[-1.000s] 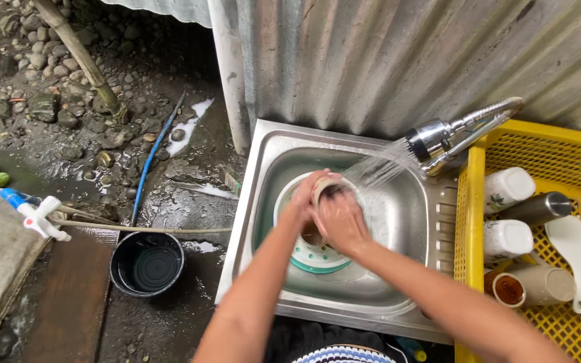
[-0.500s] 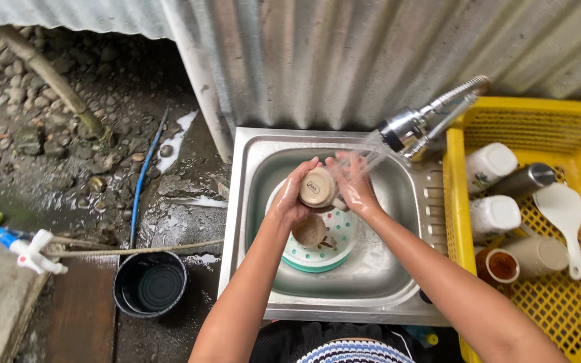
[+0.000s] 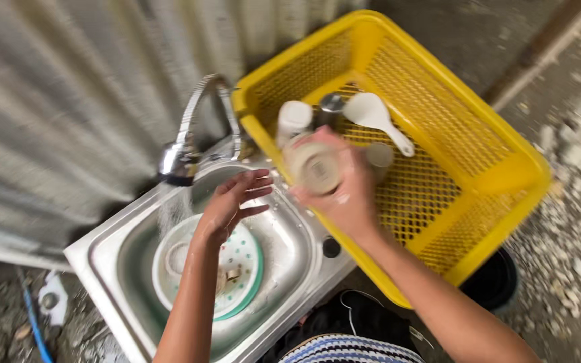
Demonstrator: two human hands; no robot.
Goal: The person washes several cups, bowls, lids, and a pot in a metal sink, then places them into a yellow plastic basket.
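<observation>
The right hand (image 3: pixel 344 195) grips a small pale cup (image 3: pixel 315 168), fingers wrapped round its side so that the cup's round end faces the camera; the picture is blurred there, and whether that end is the mouth or the base cannot be told. Hand and cup sit over the near left rim of a yellow plastic basket (image 3: pixel 506 202), at the edge that meets the steel sink (image 3: pixel 290 249). The left hand (image 3: pixel 233 205) is empty, fingers spread and loosely curled, held above the sink basin just left of the cup and apart from it. Below that hand, inside the basin, lies a white plate with a green rim and small coloured dots (image 3: pixel 240 265), with another pale dish (image 3: pixel 169 259) partly under or beside it; which of the two is not clear. A curved metal faucet (image 3: pixel 193 134) arches over the back of the sink, its head to the left of the open hand, with water running down onto the dishes. Inside the basket, just behind the held cup, stand a white cup (image 3: pixel 294 117) and a dark metal cup (image 3: pixel 331 104), and a white rice paddle (image 3: pixel 374 114) lies on the mesh to their right. Corrugated metal sheeting (image 3: pixel 68 101) rises behind the sink.
</observation>
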